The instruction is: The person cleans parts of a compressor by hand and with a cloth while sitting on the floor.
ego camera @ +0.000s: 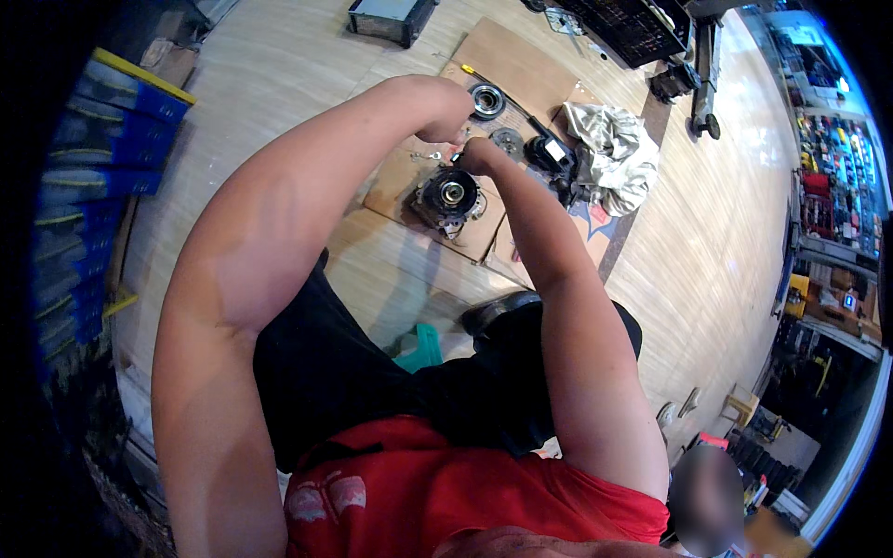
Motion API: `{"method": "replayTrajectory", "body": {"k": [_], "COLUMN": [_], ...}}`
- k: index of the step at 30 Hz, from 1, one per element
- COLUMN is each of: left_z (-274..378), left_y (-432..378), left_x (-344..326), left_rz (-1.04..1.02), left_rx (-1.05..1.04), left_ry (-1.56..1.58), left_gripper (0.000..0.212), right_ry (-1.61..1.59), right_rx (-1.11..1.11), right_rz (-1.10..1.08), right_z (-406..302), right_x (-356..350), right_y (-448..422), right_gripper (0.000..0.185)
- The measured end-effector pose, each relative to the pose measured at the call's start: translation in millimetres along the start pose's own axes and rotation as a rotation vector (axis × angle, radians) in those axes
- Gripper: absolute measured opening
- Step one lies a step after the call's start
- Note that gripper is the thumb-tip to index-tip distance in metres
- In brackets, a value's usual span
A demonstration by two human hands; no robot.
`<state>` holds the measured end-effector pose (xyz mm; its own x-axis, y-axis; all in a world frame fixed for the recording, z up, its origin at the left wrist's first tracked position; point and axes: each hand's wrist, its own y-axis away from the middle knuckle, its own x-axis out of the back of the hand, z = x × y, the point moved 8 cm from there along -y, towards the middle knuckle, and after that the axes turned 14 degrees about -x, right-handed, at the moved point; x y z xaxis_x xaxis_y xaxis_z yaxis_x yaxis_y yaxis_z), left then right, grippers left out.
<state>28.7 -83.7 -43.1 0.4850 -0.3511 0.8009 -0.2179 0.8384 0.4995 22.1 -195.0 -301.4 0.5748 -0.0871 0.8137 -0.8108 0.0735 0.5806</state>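
Note:
My left hand (pixel 446 115) is bent down beside a metal pulley ring (pixel 487 102) on flattened cardboard (pixel 513 49). Close against it is my right hand (pixel 477 155), just above a round black and metal compressor-like part (pixel 451 192). A small object seems to be between my fingertips, too hidden to name. Small metal pieces (pixel 427 156) lie left of the hands. To their right are a toothed or drilled metal disc (pixel 507 141) and a black tool with a label (pixel 551 152). A long shaft with a yellow tip (pixel 474 72) runs behind the pulley.
A crumpled pale cloth (pixel 614 153) lies right of the cardboard. Behind stand a metal box (pixel 391 19), a black crate (pixel 631 28) and a metal stand leg (pixel 707 77). Blue bins (pixel 139 139) line the left. A green plastic stool (pixel 421 349) is below me; another person (pixel 708 499) is at lower right.

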Motion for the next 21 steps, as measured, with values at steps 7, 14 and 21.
{"method": "replayTrajectory", "body": {"k": [7, 14, 21], "left_z": [-2.5, -0.9, 3.7], "left_y": [3.3, 7.4, 9.9], "left_x": [-1.4, 2.7, 6.4], "left_rz": [-0.005, 0.033, 0.021], "left_rx": [-0.007, -0.014, -0.031], "left_ry": [-0.018, -0.004, 0.024], "left_gripper": [0.053, 0.055, 0.058], "right_ry": [0.020, 0.005, 0.029], "right_rx": [0.018, -0.028, 0.032], "right_rz": [-0.017, -0.040, -0.025], "right_z": [-13.0, -8.8, -5.6], "right_x": [9.8, 4.3, -16.8], "right_y": [3.9, 2.4, -18.4], "right_gripper": [0.045, 0.043, 0.031]}}
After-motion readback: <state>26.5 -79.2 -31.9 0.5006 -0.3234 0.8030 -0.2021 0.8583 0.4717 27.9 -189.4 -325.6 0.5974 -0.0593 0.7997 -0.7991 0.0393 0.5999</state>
